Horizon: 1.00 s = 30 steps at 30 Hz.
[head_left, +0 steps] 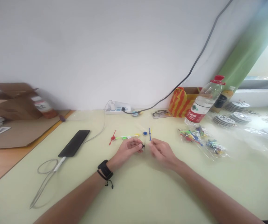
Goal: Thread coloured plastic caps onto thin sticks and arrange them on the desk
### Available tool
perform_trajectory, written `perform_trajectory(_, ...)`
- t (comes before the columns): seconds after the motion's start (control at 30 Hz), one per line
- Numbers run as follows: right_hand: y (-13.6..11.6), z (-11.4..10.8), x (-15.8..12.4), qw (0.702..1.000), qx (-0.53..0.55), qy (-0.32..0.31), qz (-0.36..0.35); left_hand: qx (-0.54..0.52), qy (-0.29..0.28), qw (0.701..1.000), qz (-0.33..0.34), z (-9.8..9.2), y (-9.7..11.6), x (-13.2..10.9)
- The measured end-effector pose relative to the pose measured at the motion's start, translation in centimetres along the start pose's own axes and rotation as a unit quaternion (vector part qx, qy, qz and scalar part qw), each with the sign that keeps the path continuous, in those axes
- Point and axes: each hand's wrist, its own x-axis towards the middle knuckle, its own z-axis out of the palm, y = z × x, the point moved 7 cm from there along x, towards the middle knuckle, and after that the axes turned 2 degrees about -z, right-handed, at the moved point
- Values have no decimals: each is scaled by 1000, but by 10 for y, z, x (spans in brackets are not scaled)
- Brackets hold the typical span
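Note:
My left hand (130,147) is closed, pinching a small black part (143,145) between thumb and fingertips. Just to the right, my right hand (162,152) has its fingers curled together; it is slightly blurred, and whatever it may hold is hidden. Beyond both hands lie small plastic pieces: a red double-ended arrow pointer (112,138), a blue arrow pointer (150,134), a round blue piece (145,133) and a row of green, white and yellow bits (125,137).
A phone (74,143) with a cable lies left. Bagged coloured parts (194,138), a large water bottle (200,104) and stacked discs (224,120) stand right. A power strip (118,109) sits by the wall. Cardboard (26,130) covers the far left.

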Motion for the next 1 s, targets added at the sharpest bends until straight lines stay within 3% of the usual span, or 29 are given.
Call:
perform_trajectory(0.1, 11, 2, 3, 996, 58, -13, 60, -3, 1, 1000, -4, -1, -2, 1)
perform_trajectory(0.43, 0, 8, 4, 990, 134, -8, 40, 5, -4, 1000, 6, 0, -1, 0)
perform_trajectory(0.6, 2, 9, 2, 993, 117, -12, 27, 3, 0, 1000, 6, -1, -1, 0)
perform_trajectory(0.83, -8, 1, -3, 998, -14, 6, -54, -1, 0, 1000, 3, -1, -1, -1)
perform_trajectory(1.0, 6, 8, 1, 997, 38, -52, 39, -2, 1, 1000, -1, -2, -3, 0)
